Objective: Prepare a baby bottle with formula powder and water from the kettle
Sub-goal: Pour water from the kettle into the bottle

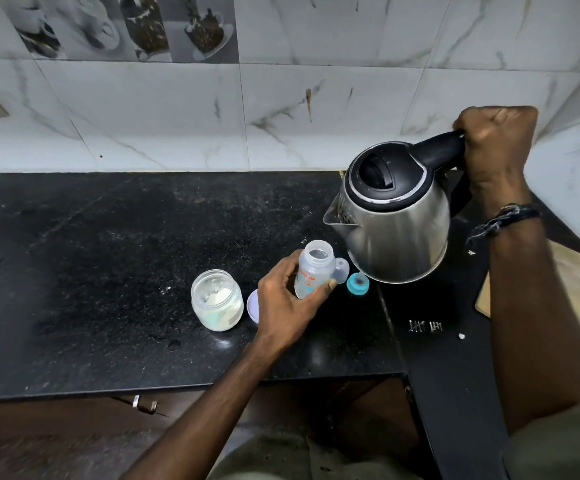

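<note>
Fingers [328,284] of the left hand [281,306] are curled round the open baby bottle [313,271], right of the formula jar [216,299]; the kettle [396,216], gripped by the right hand [496,147], hangs above-right of the jar (spout should be centred before tipping).

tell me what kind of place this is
Most likely a home kitchen: a speckled black stone countertop backed by white marble-look wall tiles, some printed with cups, and a stainless steel electric kettle with a black lid held over a clear plastic baby bottle.
</note>
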